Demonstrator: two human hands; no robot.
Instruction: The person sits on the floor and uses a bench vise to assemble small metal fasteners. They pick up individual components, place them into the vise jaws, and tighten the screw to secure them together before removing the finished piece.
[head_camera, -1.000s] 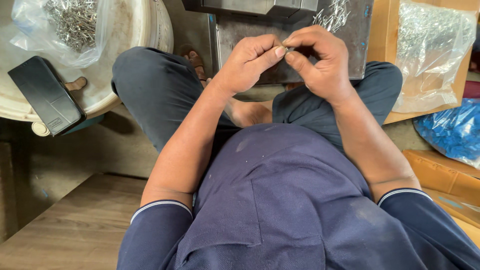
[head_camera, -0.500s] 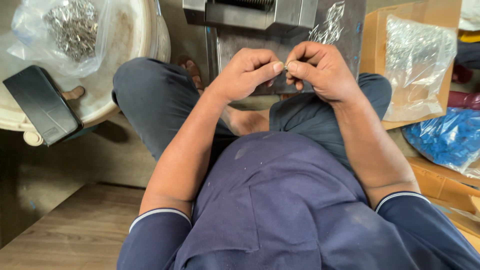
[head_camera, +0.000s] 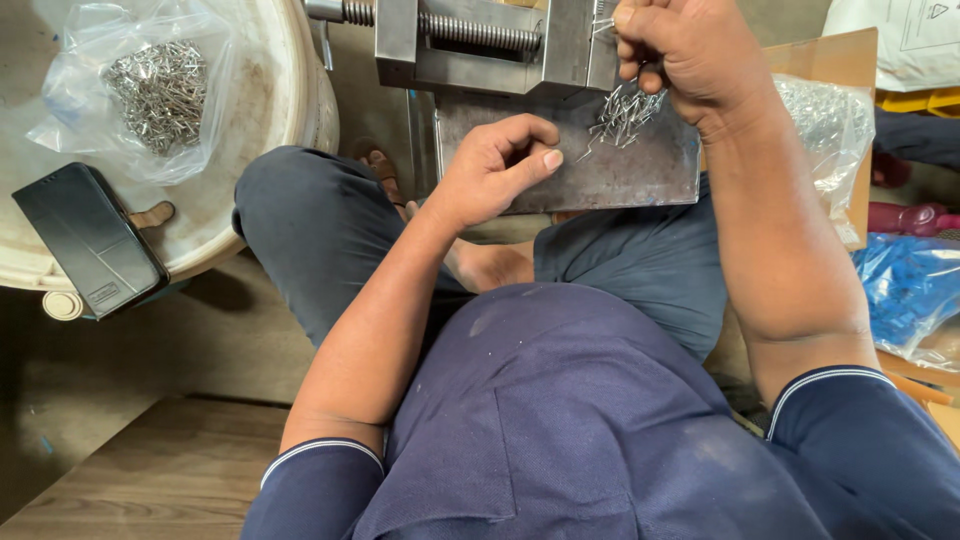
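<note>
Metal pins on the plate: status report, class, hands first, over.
Right hand up at the vise, fingers closed. Left hand curled, beside the loose metal pins on the steel plate. Nothing blocking.

A heap of small metal pins (head_camera: 622, 118) lies on a metal plate (head_camera: 600, 175) between the left hand (head_camera: 495, 170) and the right hand (head_camera: 680, 60), a vise (head_camera: 480, 45) stands just beyond the left hand, and far to that hand's left a bag of pins (head_camera: 150, 90) and a phone (head_camera: 90, 240) rest on a round surface (head_camera: 270, 130).
</note>
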